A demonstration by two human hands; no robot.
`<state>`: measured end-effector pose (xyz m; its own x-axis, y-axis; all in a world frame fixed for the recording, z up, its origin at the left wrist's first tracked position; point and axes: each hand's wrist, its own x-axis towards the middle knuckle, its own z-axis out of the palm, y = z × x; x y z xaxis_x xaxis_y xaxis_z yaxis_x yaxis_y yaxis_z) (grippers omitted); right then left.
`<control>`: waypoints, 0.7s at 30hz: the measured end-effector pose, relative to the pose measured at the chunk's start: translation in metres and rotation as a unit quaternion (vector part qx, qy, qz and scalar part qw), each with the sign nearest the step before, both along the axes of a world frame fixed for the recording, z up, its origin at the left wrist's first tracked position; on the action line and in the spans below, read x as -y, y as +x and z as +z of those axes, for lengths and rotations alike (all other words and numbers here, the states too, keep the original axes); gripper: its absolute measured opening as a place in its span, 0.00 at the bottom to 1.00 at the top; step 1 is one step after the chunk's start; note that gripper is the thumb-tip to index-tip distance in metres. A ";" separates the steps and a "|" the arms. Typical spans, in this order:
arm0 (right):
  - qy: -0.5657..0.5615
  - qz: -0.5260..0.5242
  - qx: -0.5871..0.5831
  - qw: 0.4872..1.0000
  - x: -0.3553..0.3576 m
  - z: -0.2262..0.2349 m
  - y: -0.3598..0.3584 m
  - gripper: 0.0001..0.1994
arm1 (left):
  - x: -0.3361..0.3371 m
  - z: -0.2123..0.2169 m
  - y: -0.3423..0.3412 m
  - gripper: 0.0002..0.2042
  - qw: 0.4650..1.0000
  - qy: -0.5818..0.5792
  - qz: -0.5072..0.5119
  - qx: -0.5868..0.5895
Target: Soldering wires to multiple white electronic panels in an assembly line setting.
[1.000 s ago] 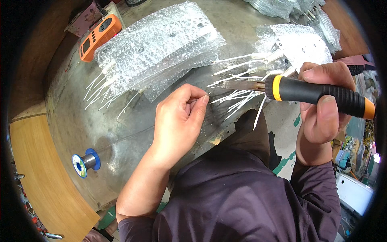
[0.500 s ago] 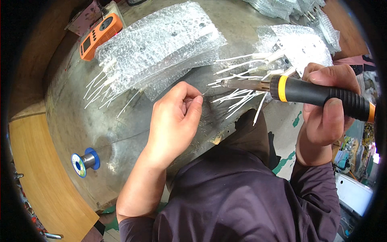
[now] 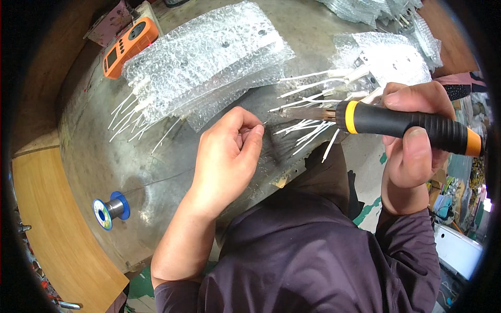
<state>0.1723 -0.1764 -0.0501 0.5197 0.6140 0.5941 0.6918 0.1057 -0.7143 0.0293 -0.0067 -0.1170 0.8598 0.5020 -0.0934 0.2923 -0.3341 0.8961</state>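
Head view: left hand (image 3: 227, 156) pinching solder wire (image 3: 156, 181), right hand (image 3: 412, 141) around soldering iron (image 3: 402, 125).

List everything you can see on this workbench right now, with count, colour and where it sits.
soldering iron: one, black handle with yellow and orange bands, gripped in the right hand, tip toward the white leads
solder spool: one, blue, lower left of the metal table, thin wire running to the left hand
bubble-wrapped parts: several, clear wrap with white leads sticking out, upper centre; more at upper right
meter: one, orange, upper left
metal table: one, grey, centre
wooden board: one, tan, lower left
left hand: fingers pinched on the solder wire, centre
right hand: closed around the iron's handle, right
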 end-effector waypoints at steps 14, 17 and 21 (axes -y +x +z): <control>0.001 -0.001 0.013 1.000 -0.003 0.000 -0.001 0.18 | 0.001 -0.005 0.000 0.02 0.999 0.019 -0.005 0.025; 0.001 0.004 0.011 1.000 -0.003 -0.002 0.003 0.19 | 0.002 -0.006 0.000 0.02 1.000 0.009 -0.002 0.025; 0.010 0.015 0.048 0.999 0.001 0.000 0.008 0.19 | 0.001 -0.006 0.000 0.02 0.999 0.024 -0.004 0.028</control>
<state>0.1802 -0.1776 -0.0498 0.4413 0.6168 0.6518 0.7527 0.1410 -0.6431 0.0294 -0.0079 -0.1226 0.8671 0.4978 -0.0205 0.2385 -0.3786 0.8943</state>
